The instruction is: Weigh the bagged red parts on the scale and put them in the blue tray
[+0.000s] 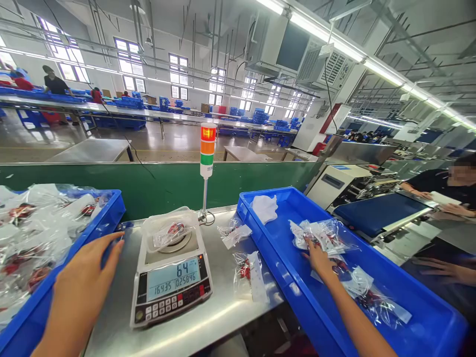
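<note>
My left hand (84,282) hovers between the left blue tray and the scale, thumb and forefinger apart, holding nothing I can see. The digital scale (171,287) reads 64 on its top line. On its pan lies a clear bag (169,234) with a small red item inside. My right hand (320,260) reaches into the right blue tray (293,302), its fingertips touching a clear bag (329,237) with small dark red contents. The forefinger is stretched out and the thumb stands apart; the other fingers are partly hidden. More such bags (372,297) lie in that tray.
Two bags, one upper (235,233) and one lower (245,270), lie on the metal table (167,342). The left blue tray (118,203) is heaped with bags. Behind the scale stands a signal light (207,151), lit red. At right, a person (439,183) is beside a belt machine (379,208).
</note>
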`<action>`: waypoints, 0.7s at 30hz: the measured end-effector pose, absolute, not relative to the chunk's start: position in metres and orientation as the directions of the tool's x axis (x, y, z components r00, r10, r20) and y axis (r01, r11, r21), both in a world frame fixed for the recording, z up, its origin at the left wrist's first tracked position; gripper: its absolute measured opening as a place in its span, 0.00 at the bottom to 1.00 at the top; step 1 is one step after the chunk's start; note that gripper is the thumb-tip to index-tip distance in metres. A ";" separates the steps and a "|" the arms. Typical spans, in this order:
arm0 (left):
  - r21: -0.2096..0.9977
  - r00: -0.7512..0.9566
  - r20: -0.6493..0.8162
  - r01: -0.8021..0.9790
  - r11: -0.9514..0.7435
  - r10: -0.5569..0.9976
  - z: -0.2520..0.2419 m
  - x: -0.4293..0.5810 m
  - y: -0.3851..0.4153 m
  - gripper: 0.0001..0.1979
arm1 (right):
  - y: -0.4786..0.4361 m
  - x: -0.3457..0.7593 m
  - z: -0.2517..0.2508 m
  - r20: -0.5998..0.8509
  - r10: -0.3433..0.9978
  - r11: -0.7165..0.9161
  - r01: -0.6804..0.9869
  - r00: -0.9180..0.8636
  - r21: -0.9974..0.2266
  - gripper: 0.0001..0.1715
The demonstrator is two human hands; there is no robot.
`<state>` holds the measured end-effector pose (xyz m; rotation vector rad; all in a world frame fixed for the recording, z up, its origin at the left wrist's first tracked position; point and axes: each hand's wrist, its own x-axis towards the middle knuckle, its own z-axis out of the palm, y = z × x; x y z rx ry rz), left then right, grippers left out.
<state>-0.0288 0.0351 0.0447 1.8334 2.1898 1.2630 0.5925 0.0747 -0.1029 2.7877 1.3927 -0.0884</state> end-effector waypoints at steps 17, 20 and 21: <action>0.566 0.119 0.398 0.749 -0.346 0.909 -0.001 -0.016 0.080 0.22 | 0.081 0.561 0.009 0.111 0.904 -0.301 0.799 0.413 -0.520 0.28; 0.697 0.044 0.384 0.642 -0.321 0.922 0.004 -0.012 0.091 0.16 | 0.083 0.519 0.029 0.129 0.922 -0.088 0.522 0.365 -0.848 0.26; 0.735 0.011 0.376 0.605 -0.306 0.927 0.008 -0.008 0.095 0.16 | 0.087 0.499 0.035 0.140 0.934 -0.017 0.429 0.330 -0.903 0.26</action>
